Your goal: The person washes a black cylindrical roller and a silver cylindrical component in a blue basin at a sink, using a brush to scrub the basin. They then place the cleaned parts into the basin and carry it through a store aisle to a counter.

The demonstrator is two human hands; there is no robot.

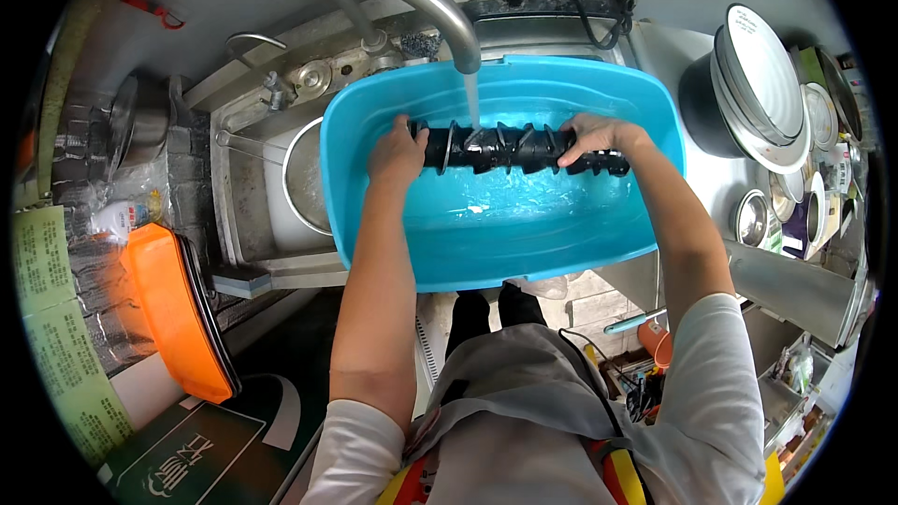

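A long black auger screw [519, 149] with spiral flights lies crosswise in a large blue plastic tub [491, 263]. My left hand [398, 156] grips its thicker left end. Near the thinner right end, my right hand [593, 135] is wrapped over the shaft. Water [471, 98] runs from the curved metal faucet [438, 3] onto the auger, left of its middle. Rippling water covers the tub's floor beneath it. Part of each end is hidden by my fingers.
The tub rests over a metal sink [242, 224], beside a round wire-mesh strainer [306, 175]. Stacked bowls [765, 77] and a small metal bowl [752, 219] stand on the right counter. Orange trays [175, 315] lean at left. Black cables [617, 21] hang behind the tub.
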